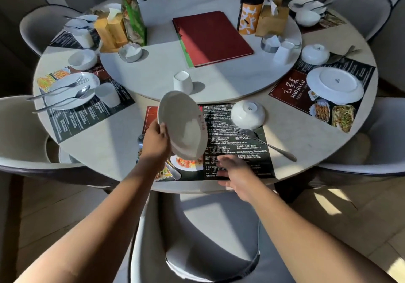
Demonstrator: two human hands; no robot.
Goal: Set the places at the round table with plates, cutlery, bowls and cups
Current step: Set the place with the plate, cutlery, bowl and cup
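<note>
Two hands work over the nearest dark printed placemat (pixel 236 142) at six o'clock: your left hand (pixel 156 142) grips a tilted round white plate (pixel 183 125) by its rim, lifted above the mat; to its right, your right hand (pixel 235 173) spreads open, palm down, holding nothing; at one o'clock sits an upturned white bowl (pixel 247 114), with a silver fork (pixel 266 143) beside it.

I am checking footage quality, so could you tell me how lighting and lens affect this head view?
Head view: hard sunlight splits the table into bright patches and deep shadow; the tilted plate in the left hand is lit, the right hand slightly blurred; wide-angle distortion curves the edges.
</note>
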